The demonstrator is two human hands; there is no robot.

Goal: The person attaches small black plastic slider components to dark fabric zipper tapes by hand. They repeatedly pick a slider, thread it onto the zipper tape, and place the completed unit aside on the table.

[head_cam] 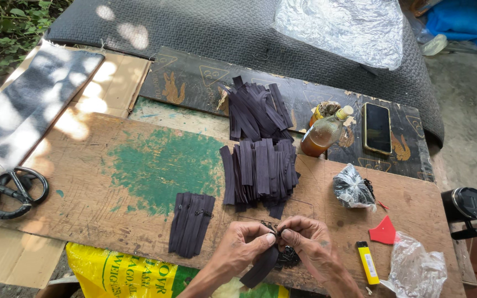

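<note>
Both hands meet at the near edge of the worn wooden table [139,182]. The left hand [244,243] and the right hand [310,243] each pinch shut on the top end of one dark fabric zipper strip [261,266]. The strip's long axis hangs down toward the person, between the wrists, equally near both hands.

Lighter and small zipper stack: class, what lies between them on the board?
In the head view, both hands, left and right, pinching a dark zipper strip, lie between lighter and small stack.
</note>
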